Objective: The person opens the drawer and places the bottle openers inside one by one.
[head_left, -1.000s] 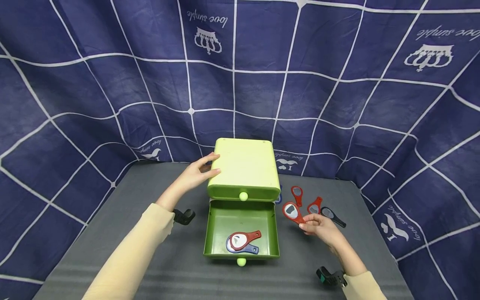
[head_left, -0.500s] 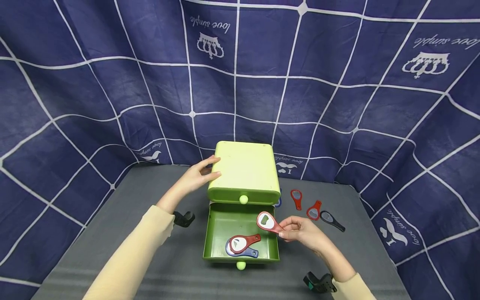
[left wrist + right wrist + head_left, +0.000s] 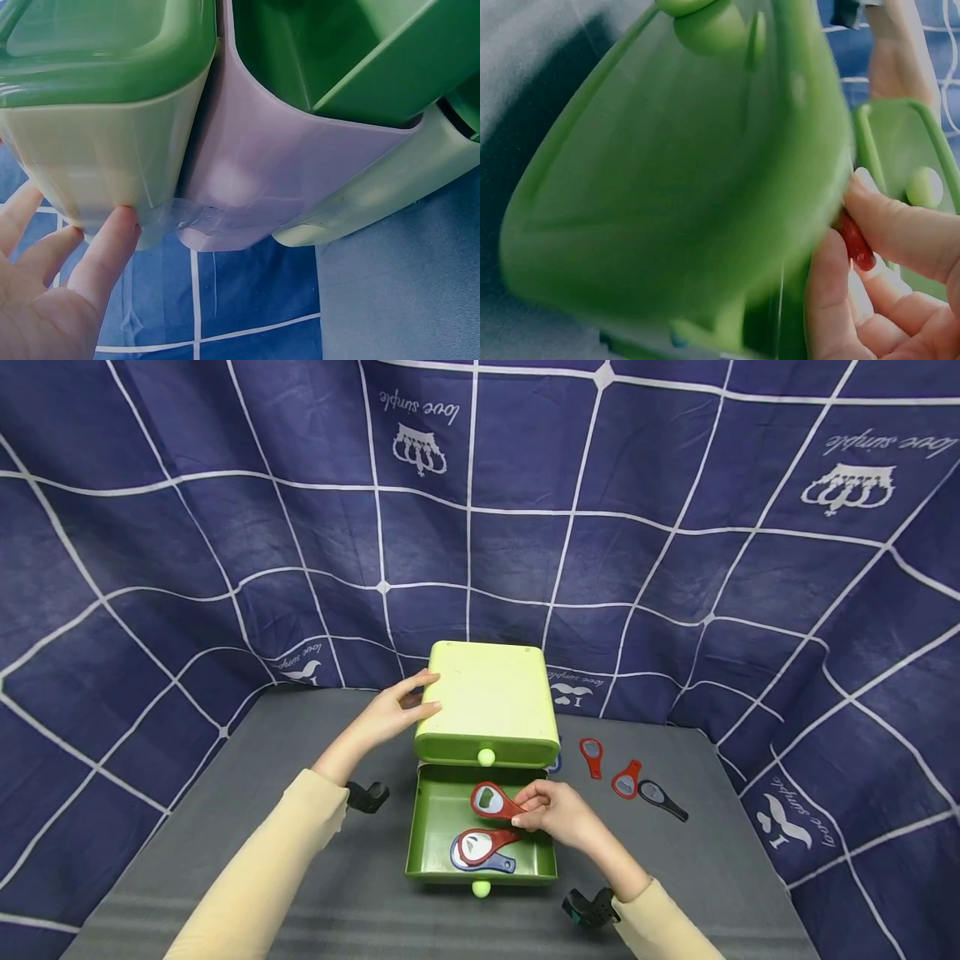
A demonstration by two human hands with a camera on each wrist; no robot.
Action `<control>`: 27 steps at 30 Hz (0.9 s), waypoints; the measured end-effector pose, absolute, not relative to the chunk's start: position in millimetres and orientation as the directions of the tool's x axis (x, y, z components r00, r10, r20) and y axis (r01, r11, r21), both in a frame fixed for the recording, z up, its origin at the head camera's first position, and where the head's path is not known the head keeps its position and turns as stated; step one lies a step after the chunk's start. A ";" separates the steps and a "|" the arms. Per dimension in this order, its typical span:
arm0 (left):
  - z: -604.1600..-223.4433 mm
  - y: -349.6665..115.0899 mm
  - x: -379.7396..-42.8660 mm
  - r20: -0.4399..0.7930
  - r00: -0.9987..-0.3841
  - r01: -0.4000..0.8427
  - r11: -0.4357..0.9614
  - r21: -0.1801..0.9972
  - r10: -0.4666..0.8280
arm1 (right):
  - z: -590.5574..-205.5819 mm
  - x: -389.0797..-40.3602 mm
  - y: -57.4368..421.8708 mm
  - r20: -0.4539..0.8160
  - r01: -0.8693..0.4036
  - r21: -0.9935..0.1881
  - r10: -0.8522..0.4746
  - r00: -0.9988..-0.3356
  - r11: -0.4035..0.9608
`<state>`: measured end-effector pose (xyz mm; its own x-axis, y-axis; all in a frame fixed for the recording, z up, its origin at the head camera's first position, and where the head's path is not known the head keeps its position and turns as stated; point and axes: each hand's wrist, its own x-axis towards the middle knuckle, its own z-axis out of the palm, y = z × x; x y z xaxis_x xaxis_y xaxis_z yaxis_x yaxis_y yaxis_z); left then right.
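My left hand (image 3: 386, 718) rests its straight fingers against the left side and top edge of a small lime-green drawer cabinet (image 3: 491, 693). In the left wrist view its fingertips touch the cream upper tier (image 3: 112, 157). Below that tier a green drawer (image 3: 427, 810) is pulled out. Over this drawer my right hand (image 3: 558, 818) pinches a red bottle opener (image 3: 504, 808) by its handle, ring end pointing left. In the right wrist view only its red handle end (image 3: 857, 244) shows between thumb and fingers. Inside the drawer a red bottle opener (image 3: 495, 840) lies across a blue one (image 3: 504, 864).
Right of the cabinet lie a red bottle opener (image 3: 592, 756), another red opener (image 3: 627, 779) and a black one (image 3: 663, 800). A blue opener (image 3: 556, 763) is mostly hidden behind the cabinet. Dark blue checked cloth (image 3: 652, 568) hangs behind the grey table (image 3: 300, 827).
My right hand has carried the red bottle opener leftward from beside the other openers to over the drawer. The left hand keeps its place on the cabinet.
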<state>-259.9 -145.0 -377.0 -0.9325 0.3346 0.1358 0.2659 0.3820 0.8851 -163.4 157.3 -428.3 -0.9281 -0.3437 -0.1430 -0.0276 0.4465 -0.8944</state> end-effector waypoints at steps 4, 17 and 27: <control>-376.4 -145.5 -260.0 0.123 -0.935 0.256 0.391 0.884 0.334 | -431.5 -162.4 141.8 -0.118 -0.061 -0.851 -0.303 -0.946 0.522; -377.6 -144.1 -260.1 0.110 -0.935 0.248 0.401 0.882 0.337 | -444.6 -162.3 120.9 -0.100 -0.123 -0.777 -0.314 -0.944 0.617; -377.7 -145.4 -261.7 0.122 -0.934 0.259 0.400 0.879 0.336 | -451.0 -159.6 119.7 0.089 -0.304 -0.563 -0.309 -0.947 0.769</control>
